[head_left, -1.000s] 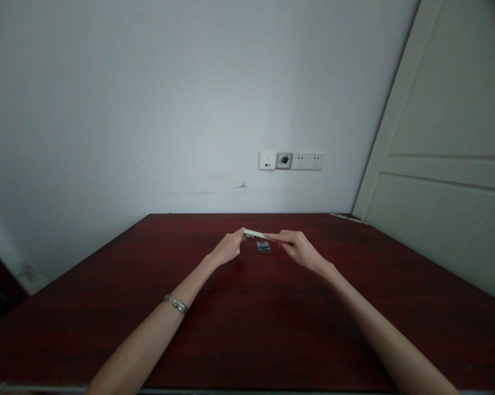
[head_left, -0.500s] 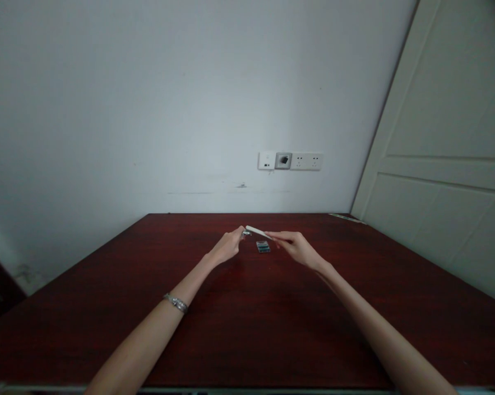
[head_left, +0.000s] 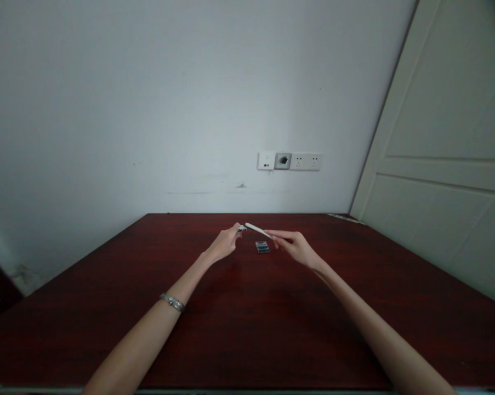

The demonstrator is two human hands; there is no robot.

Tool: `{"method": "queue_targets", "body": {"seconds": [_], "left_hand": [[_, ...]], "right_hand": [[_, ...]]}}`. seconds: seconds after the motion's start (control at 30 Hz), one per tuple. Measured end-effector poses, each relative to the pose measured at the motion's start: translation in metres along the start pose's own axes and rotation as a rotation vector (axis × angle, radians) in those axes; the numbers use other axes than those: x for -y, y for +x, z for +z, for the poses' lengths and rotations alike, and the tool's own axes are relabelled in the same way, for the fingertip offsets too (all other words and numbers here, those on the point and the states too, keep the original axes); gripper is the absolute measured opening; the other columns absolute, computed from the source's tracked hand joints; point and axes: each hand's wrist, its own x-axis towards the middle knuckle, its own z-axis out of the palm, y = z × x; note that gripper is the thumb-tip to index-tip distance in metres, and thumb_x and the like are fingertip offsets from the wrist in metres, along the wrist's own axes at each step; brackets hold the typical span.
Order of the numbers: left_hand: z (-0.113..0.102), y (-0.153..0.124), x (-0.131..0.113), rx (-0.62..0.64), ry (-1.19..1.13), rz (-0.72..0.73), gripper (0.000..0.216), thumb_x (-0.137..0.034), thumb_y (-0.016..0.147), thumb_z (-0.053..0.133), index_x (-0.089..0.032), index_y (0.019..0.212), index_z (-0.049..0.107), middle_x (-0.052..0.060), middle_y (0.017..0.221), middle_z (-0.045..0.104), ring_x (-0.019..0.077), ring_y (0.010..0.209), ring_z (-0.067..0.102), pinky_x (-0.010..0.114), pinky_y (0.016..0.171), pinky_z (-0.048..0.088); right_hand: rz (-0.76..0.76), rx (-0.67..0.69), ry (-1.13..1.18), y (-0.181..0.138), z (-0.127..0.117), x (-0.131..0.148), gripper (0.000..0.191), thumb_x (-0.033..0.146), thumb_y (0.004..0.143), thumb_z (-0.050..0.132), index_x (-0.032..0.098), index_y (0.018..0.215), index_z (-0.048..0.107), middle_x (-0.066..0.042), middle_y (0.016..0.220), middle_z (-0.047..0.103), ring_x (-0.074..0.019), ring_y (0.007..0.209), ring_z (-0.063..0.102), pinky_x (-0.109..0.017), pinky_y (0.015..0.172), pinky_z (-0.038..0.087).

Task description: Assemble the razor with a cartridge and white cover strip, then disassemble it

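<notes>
Both my arms reach out over a dark red wooden table [head_left: 247, 329]. My right hand [head_left: 294, 247] pinches the near end of a slim white stick-like object [head_left: 257, 230], which points up and left. My left hand [head_left: 226, 243] is closed in a pinch on a small silvery piece [head_left: 241, 229] just off the stick's far tip. A small flat teal and dark case [head_left: 262, 247] lies on the table below and between the hands. A silver bracelet [head_left: 172, 302] circles my left wrist.
A white wall rises behind the table, with a row of sockets [head_left: 290, 161] above its back edge. A cream panelled door [head_left: 444, 164] stands at the right. A thin pale strip [head_left: 346, 218] lies at the table's back right corner.
The white object and the small silvery piece have come apart: my left hand drew the piece slightly left and up, and my right hand tilted the stick upward.
</notes>
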Motion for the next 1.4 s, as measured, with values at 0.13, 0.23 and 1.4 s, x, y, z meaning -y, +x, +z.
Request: {"method": "queue_targets", "body": {"seconds": [0.13,0.23,1.4], "left_hand": [[-0.001,0.000,0.001,0.014,0.019,0.026,0.013,-0.014,0.085,0.041,-0.018,0.095,0.047,0.008,0.087,0.063,0.0195,0.081,0.063,0.026,0.069,0.044],[-0.001,0.000,0.002,0.005,-0.038,0.011,0.012,-0.013,0.084,0.041,-0.018,0.093,0.046,0.008,0.085,0.063,0.0195,0.079,0.064,0.027,0.068,0.044],[-0.011,0.004,-0.033,0.454,-1.224,-0.423,0.035,-0.026,0.068,0.068,-0.015,0.088,0.042,0.007,0.070,0.065,0.0243,0.061,0.067,0.029,0.052,0.053]], "right_hand": [[-0.038,-0.004,-0.056,0.001,0.001,-0.004,0.038,0.032,0.083,0.047,0.015,0.113,0.063,-0.006,0.083,0.068,-0.0140,0.065,0.055,-0.026,0.063,0.044],[-0.041,0.026,-0.087,0.001,-0.002,-0.007,0.037,0.032,0.083,0.048,0.016,0.111,0.064,-0.005,0.077,0.067,-0.0132,0.061,0.053,-0.025,0.060,0.043],[-0.133,-0.037,-0.616,0.059,-0.033,-0.009,0.035,0.016,0.080,0.047,0.028,0.108,0.065,-0.003,0.098,0.070,-0.0172,0.082,0.065,-0.025,0.070,0.047]]}}
